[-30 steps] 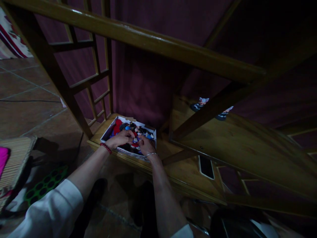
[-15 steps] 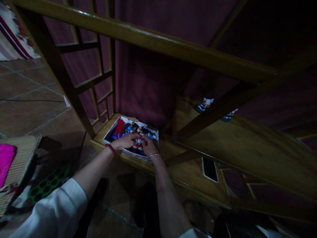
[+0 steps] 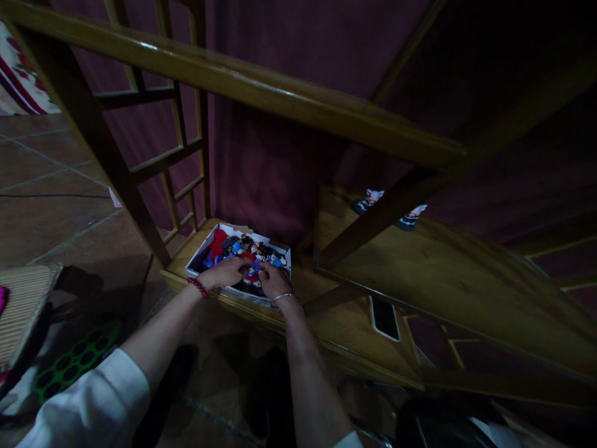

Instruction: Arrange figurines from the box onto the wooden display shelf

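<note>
at the far left a woven mat [image 3: 28, 305] jutted in, with a green tray [image 3: 77, 364] of round holes lying low beside it, both well apart from the hands. next came a lattice panel [image 3: 165, 160], closing off the end of a low wooden shelf [image 3: 345, 320]. just beside that panel stood an open white box [image 3: 268, 241], probably tucked there so that it was backed by the corner yet open to both arms from the front. it was crowded with small figures [image 3: 256, 247], a red piece [image 3: 217, 244] at its left end. the left hand [image 3: 229, 272] bent over the box's front wall, its fingers curled down among the contents; whether they gripped anything i could not tell. the right hand [image 3: 275, 281] faced it, thumb and forefinger close together near a purple-blue piece [image 3: 255, 267], their hold on it too dim to judge. the two sets of fingertips nearly met, a pose that likely suited something small. further right, two figurines [image 3: 370, 200] stood upright on a raised board [image 3: 443, 274], apart from the heap, and below it a phone [image 3: 385, 317] lay flat on the shelf, seemingly set aside.
</note>
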The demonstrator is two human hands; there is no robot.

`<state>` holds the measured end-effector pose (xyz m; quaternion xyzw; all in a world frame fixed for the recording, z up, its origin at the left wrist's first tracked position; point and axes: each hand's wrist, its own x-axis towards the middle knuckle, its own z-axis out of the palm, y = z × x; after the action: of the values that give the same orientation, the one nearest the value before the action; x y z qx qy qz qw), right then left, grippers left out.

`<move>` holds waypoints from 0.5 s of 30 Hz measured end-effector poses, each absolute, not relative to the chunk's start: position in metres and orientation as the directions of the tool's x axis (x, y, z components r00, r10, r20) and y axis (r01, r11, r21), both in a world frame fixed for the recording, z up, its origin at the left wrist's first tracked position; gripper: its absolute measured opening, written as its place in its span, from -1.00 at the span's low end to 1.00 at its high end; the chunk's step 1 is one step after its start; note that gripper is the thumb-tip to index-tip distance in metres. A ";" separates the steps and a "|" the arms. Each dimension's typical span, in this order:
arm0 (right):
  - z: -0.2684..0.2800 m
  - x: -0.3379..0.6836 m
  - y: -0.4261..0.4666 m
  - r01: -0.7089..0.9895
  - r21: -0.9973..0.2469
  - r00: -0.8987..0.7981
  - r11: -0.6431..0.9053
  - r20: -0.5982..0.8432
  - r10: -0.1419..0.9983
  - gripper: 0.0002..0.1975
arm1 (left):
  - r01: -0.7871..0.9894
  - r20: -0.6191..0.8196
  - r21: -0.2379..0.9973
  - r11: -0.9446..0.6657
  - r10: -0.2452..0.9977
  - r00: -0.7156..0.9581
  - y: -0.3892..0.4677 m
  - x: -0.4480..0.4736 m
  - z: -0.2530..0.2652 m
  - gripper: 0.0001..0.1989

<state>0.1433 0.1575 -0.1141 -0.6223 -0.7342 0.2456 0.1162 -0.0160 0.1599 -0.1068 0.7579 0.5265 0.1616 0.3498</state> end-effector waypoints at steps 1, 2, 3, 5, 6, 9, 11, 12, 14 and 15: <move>-0.114 0.143 0.157 0.860 -0.499 -0.196 0.107 -0.129 0.972 -0.69 | 0.695 -0.134 0.693 -0.190 0.914 0.384 0.159 -0.017 -0.105 -0.60; -0.113 0.143 0.156 0.860 -0.498 -0.194 0.110 -0.121 0.973 -0.69 | 0.702 -0.146 0.689 -0.181 0.914 0.379 0.159 -0.019 -0.104 -0.60; -0.113 0.143 0.156 0.860 -0.499 -0.194 0.111 -0.119 0.974 -0.69 | 0.705 -0.158 0.688 -0.172 0.913 0.377 0.158 -0.021 -0.102 -0.60; -0.112 0.143 0.156 0.860 -0.499 -0.196 0.108 -0.128 0.972 -0.68 | 0.702 -0.171 0.695 -0.156 0.913 0.372 0.157 -0.026 -0.099 -0.59; -0.111 0.143 0.156 0.860 -0.500 -0.195 0.104 -0.132 0.972 -0.68 | 0.699 -0.174 0.700 -0.147 0.914 0.366 0.158 -0.029 -0.099 -0.58; -0.111 0.145 0.159 0.854 -0.512 -0.179 0.095 -0.118 0.977 -0.66 | 0.686 -0.162 0.720 -0.109 0.934 0.319 0.162 -0.039 -0.103 -0.58; -0.112 0.147 0.160 0.855 -0.513 -0.157 0.084 -0.101 0.982 -0.66 | 0.669 -0.158 0.740 -0.073 0.948 0.278 0.165 -0.047 -0.108 -0.59; -0.112 0.147 0.161 0.858 -0.507 -0.149 0.080 -0.096 0.984 -0.66 | 0.654 -0.161 0.755 -0.054 0.951 0.265 0.167 -0.051 -0.110 -0.58; -0.111 0.148 0.161 0.869 -0.487 -0.144 0.085 -0.086 0.986 -0.66 | 0.612 -0.167 0.791 -0.025 0.953 0.254 0.169 -0.057 -0.114 -0.58; -0.111 0.148 0.162 0.875 -0.474 -0.149 0.094 -0.080 0.986 -0.66 | 0.587 -0.169 0.810 -0.011 0.953 0.252 0.170 -0.060 -0.116 -0.56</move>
<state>0.1479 0.1615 -0.1111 -0.6390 -0.7281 0.2111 0.1305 -0.0603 0.1703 -0.1159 0.6756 0.5697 0.2220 0.4120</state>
